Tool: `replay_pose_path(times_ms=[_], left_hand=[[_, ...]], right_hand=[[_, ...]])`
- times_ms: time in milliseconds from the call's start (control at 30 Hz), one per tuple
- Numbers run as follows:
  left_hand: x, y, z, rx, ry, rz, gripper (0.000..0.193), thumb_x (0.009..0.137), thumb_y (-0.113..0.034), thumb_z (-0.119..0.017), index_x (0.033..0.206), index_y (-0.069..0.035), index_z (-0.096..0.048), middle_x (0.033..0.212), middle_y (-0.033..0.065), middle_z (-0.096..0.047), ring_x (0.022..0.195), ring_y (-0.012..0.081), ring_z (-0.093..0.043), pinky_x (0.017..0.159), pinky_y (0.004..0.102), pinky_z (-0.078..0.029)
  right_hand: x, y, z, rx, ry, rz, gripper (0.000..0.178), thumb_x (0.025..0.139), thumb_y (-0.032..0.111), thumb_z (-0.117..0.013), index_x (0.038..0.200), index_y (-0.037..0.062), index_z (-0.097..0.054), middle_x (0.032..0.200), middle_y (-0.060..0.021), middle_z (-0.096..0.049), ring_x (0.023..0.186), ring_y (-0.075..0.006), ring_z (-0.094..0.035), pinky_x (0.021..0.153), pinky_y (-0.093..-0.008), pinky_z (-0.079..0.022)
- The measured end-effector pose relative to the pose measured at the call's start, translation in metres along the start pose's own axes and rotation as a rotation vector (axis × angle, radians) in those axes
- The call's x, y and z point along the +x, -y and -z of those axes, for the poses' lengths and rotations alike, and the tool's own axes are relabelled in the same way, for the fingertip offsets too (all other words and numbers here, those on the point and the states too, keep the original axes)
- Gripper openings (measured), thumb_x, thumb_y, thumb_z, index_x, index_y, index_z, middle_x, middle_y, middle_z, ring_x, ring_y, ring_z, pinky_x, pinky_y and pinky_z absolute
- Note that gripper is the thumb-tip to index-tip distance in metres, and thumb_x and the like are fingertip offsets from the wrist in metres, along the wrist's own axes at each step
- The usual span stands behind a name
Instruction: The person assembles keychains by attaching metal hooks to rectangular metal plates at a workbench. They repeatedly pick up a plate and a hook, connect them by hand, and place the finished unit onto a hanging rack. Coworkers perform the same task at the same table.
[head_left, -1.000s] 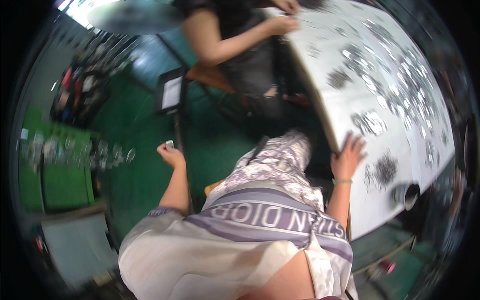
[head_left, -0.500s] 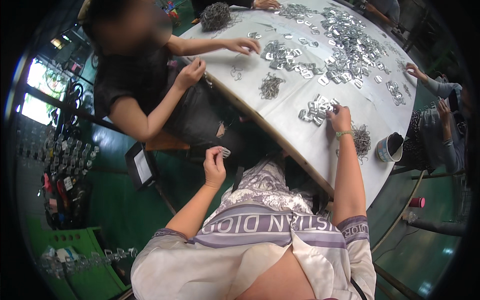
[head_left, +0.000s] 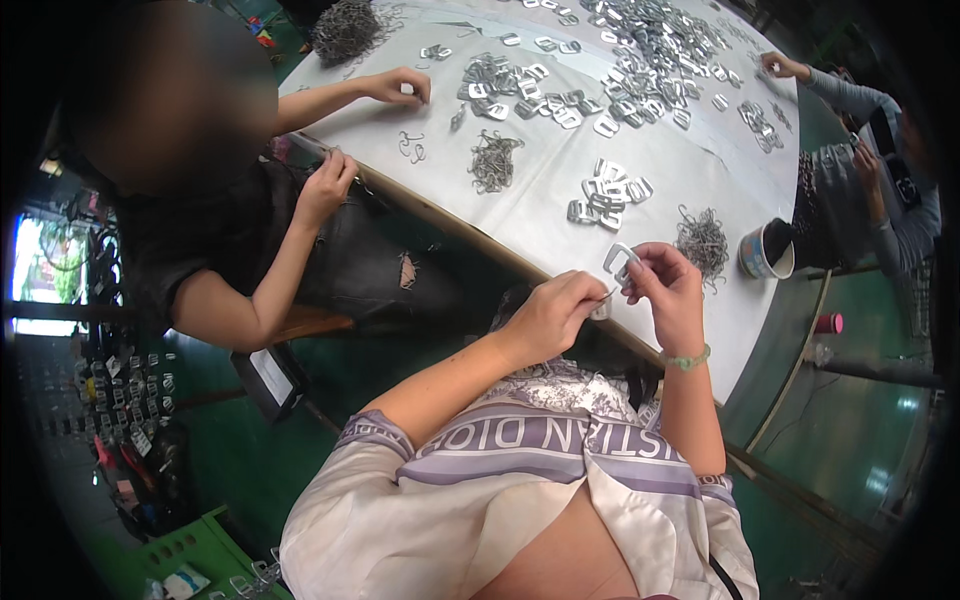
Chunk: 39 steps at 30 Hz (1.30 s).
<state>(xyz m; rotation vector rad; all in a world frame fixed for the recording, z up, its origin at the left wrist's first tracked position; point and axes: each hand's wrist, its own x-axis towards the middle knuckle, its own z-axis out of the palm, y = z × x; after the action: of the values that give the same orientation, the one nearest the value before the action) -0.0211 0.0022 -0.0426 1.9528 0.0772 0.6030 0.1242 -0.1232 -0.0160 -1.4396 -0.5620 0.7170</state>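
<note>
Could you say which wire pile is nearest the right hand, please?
The wire pile beside the patterned tub; the other wire piles lie farther left.

White table [head_left: 545, 190] | metal buckles [head_left: 645, 75] — heaped, scattered | wire hooks [head_left: 702, 240] — piled | patterned cup [head_left: 754, 258]

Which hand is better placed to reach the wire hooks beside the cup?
Right, probably: the right hand is nearer the hooks; the left hand is on its far side from them. The right holds a buckle, though, so may need freeing first.
</note>
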Motion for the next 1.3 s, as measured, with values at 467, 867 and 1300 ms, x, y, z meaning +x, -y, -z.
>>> replay_pose_path(times_ms=[467,867,1300], left_hand=[[0.016,0.014,0.013,-0.272,0.335,0.311,0.023,0.085,-0.004,-0.065,0.108,0.0,-0.065,0.1,0.0109,-0.069,0.094,0.0133,-0.063,0.085,0.0284,-0.048],[0.129,0.075,0.014,0.255,0.101,0.1,0.012,0.081,-0.004,-0.07,0.09,-0.002,-0.061,0.079,0.0092,-0.068,0.073,0.0182,-0.068,0.065,0.0301,-0.05],[0.151,0.099,-0.01,0.821,0.061,-0.213,0.024,0.082,-0.016,-0.067,0.106,-0.011,-0.068,0.118,0.0114,-0.063,0.109,0.0286,-0.059,0.089,0.0402,-0.046]], right_hand=[[-0.07,0.001,-0.004,-0.5,-0.161,0.321,0.019,0.081,-0.007,-0.064,0.098,-0.0008,-0.067,0.085,-0.0111,-0.067,0.074,-0.0198,-0.068,0.067,-0.0274,-0.052],[-0.112,-0.005,0.019,-0.545,-0.244,0.311,0.019,0.079,-0.009,-0.063,0.096,-0.001,-0.066,0.083,-0.0119,-0.066,0.069,-0.0192,-0.065,0.062,-0.0277,-0.05],[-0.113,-0.006,0.014,-0.496,-0.131,0.302,0.02,0.077,-0.008,-0.065,0.096,-0.0008,-0.066,0.085,-0.0132,-0.066,0.074,-0.026,-0.064,0.067,-0.0316,-0.05]])
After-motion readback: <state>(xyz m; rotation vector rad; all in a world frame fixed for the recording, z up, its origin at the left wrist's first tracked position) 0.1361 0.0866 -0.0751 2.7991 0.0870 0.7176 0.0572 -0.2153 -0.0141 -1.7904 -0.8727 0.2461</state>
